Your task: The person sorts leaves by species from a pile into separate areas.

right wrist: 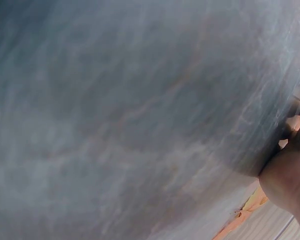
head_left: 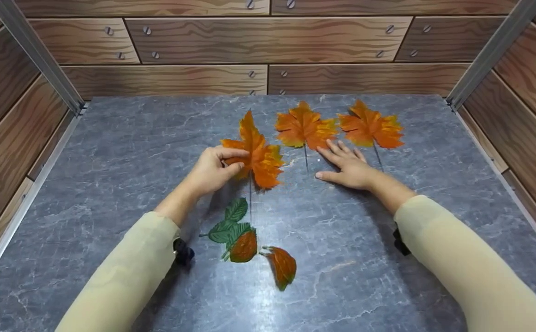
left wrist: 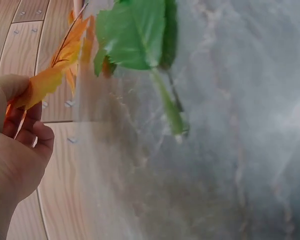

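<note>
Between the thumb and fingers of my left hand (head_left: 216,169) is the left edge of an orange artificial maple leaf (head_left: 261,159), its thin dark stem pointing down toward me. The left wrist view shows the same pinch on the leaf's yellow-orange edge (left wrist: 46,86). My right hand (head_left: 348,168) is spread with its fingers extended, fingertips at the lower right edge of a second maple leaf (head_left: 302,124). Behind that hand to the right lies a third maple leaf (head_left: 370,124), its stem running down behind the wrist.
Green leaves (head_left: 224,230) lie nearer me, left of centre, beside a reddish-brown leaf (head_left: 244,246). Another reddish-brown leaf piece (head_left: 282,267) lies to their right. Wood-patterned panels (head_left: 268,41) enclose the grey marbled tabletop (head_left: 134,138) at the back and sides.
</note>
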A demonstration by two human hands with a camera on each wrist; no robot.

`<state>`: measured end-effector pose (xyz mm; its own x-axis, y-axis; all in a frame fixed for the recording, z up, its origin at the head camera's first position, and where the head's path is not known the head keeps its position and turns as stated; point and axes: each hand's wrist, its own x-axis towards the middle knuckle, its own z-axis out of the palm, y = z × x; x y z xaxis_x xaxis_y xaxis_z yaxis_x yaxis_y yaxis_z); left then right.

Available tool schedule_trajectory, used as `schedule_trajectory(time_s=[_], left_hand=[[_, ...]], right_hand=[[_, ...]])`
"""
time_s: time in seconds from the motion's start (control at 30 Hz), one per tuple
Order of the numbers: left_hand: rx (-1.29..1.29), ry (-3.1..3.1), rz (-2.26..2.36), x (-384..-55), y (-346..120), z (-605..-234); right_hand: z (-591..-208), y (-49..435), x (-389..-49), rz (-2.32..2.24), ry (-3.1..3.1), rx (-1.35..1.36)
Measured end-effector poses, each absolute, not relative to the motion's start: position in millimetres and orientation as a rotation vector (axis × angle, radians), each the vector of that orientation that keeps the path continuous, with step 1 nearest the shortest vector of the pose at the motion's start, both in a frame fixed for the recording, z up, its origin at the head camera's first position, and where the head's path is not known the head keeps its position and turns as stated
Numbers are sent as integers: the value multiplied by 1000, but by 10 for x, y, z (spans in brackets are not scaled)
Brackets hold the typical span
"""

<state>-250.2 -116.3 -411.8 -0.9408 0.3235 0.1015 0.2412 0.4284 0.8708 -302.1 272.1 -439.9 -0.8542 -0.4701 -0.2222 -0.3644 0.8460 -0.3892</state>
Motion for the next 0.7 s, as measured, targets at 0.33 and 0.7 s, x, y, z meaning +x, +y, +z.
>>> schedule_trajectory(time_s=[0.33, 0.7], left_hand=[[529, 2629, 1709, -2592, -1168, -3932], [562, 2556, 1961, -2713, -1156, -3663]], right_hand=[[-4419, 2728, -3028, -495, 2723, -628], [-4409, 2727, -3020, -501, 2715, -627]])
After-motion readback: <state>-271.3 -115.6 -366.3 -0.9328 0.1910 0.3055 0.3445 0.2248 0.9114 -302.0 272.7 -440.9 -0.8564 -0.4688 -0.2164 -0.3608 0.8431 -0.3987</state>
